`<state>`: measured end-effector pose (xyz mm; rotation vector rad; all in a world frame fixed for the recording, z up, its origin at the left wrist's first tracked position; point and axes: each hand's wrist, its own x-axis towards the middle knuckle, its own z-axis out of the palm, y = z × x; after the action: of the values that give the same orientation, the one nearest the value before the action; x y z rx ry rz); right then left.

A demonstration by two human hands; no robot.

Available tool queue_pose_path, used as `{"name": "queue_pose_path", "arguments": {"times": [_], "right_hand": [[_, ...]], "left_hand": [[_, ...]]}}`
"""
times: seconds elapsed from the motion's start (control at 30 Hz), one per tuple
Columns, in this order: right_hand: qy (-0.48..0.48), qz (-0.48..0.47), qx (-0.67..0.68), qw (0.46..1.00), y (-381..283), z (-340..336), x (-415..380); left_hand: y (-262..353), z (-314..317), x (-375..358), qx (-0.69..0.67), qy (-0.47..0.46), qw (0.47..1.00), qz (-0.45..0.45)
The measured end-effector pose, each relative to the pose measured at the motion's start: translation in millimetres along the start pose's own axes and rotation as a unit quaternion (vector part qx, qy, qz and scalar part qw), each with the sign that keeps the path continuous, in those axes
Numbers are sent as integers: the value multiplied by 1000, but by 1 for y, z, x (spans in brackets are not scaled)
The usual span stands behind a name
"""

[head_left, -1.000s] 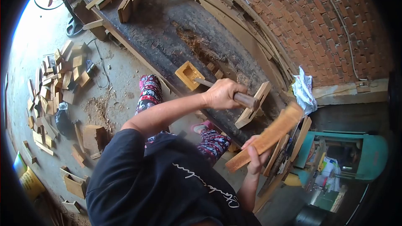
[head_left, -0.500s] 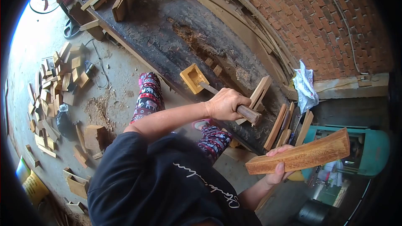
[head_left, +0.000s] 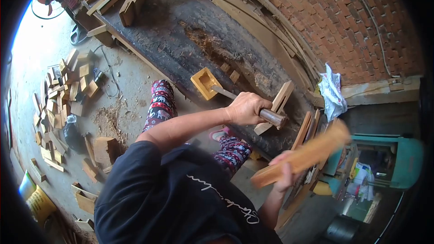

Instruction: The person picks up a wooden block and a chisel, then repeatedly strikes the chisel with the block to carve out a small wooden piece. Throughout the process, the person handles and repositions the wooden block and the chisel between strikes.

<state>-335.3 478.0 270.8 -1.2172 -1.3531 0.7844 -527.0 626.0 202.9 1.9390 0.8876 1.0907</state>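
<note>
My left hand [head_left: 247,108] is wrapped round the wooden handle of a chisel [head_left: 272,118]. The chisel's blade slants down to the left, and its tip sits in the hollow of a small yellowish wood block [head_left: 205,84]. That block lies on the dark workbench [head_left: 158,40] near its front edge. In my right hand [head_left: 285,171] is a thick wooden bar [head_left: 304,156], blurred at its far end by motion. The bar is raised to the right of the chisel handle, apart from it.
A slotted wood piece [head_left: 276,106] lies beyond the chisel handle. Sawdust [head_left: 201,36] fills a groove in the bench. Several wood offcuts [head_left: 58,104] are heaped on the floor at left. A white plastic bag [head_left: 332,90] hangs near the brick wall [head_left: 343,31]. A green machine [head_left: 407,162] stands at right.
My right hand has swung the wooden bar leftward and up, closer to the chisel's handle end. My left hand and the chisel stay almost in place.
</note>
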Motion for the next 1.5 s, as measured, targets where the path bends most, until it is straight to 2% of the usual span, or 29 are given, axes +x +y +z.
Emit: {"name": "queue_pose_path", "arguments": {"times": [0.1, 0.13, 0.17, 0.2, 0.27, 0.3, 0.33, 0.4, 0.47, 0.5, 0.53, 0.6, 0.67, 0.7, 0.73, 0.8, 0.87, 0.9, 0.93, 1.0, 1.1, 1.13, 1.23, 1.27, 1.3, 1.33, 1.4, 1.43, 1.5], "right_hand": [[136, -167, 132, 968, -6, 12, 11], [152, -169, 173, 958, -1, 27, 8], [28, -126, 24, 991, 38, 6, -2], [-97, -78, -126, 984, 73, -15, -13], [-74, 125, -118, 982, 65, -10, -21], [-71, 135, -95, 984, 67, -25, -20], [-46, 174, -16, 983, 20, -10, -10], [26, 30, 74, 997, -1, -10, -4], [119, -168, 160, 965, -2, 7, 6], [158, -164, 148, 962, 8, 19, 2], [30, -131, 117, 984, 53, -3, -11], [-88, 7, -193, 977, 84, 2, -28], [-58, 72, -114, 989, 68, 2, -26], [-45, 62, -89, 993, 66, -12, -21], [-22, 197, -25, 980, 26, -7, -16], [38, -61, 29, 997, 11, -6, -5], [169, -191, 137, 957, 3, 31, 2], [67, -177, 130, 973, 30, 22, -7], [-168, -142, -284, 933, 69, -31, -14], [-79, 62, -200, 975, 59, 24, -24], [-3, 83, -87, 993, 54, -5, -22], [-43, 26, -81, 995, 53, -22, -19], [138, -205, 53, 967, 0, 29, 2], [121, -213, 142, 959, 21, 31, -4], [-1, -179, -46, 983, 58, 11, -16], [-123, -137, -232, 955, 54, 15, -12], [-87, 150, -154, 973, 45, 31, -24], [-95, 124, -148, 976, 74, 9, -33], [-70, 71, -150, 984, 63, 2, -35]], "left_hand": [[1, 4, -3, 18, -22, 1000, 7], [2, 4, -3, 18, -21, 1000, 10], [4, 3, -3, 13, -15, 1000, 7], [5, 1, -3, 8, -8, 1000, 4], [0, 4, -4, 21, -20, 1000, -4], [-5, 2, 0, 36, -22, 999, -13], [-6, -1, 0, 36, -18, 999, -17], [-3, -2, -5, 32, -17, 999, 3], [-2, -3, -6, 33, -19, 999, 7], [-2, -2, -6, 33, -18, 999, 4], [-2, -3, -5, 34, -15, 999, 1], [-3, -11, -1, 31, -10, 999, -10], [-5, -14, 0, 30, -7, 999, -24], [-8, -13, 1, 36, 4, 999, -5], [-9, -9, -5, 35, 4, 999, 9], [-10, -7, -8, 34, -1, 999, 7], [-10, -7, -5, 34, -1, 999, 14], [-9, -7, -4, 37, 1, 999, 8], [-10, -8, -3, 43, 3, 999, 3], [-18, -9, -2, 61, 2, 998, -21], [-18, -11, -3, 113, -33, 993, -19], [-18, -6, -5, 110, -32, 993, -13], [-20, -4, -5, 125, -74, 989, -37], [-19, -4, -4, 126, -74, 989, -34], [-19, -5, -3, 118, -68, 990, -36], [-19, -7, -3, 112, -60, 991, -38], [-38, -6, -6, 160, -47, 985, -55], [-39, -5, -9, 180, -77, 979, -51], [-34, 0, -16, 190, -97, 977, -29]]}}
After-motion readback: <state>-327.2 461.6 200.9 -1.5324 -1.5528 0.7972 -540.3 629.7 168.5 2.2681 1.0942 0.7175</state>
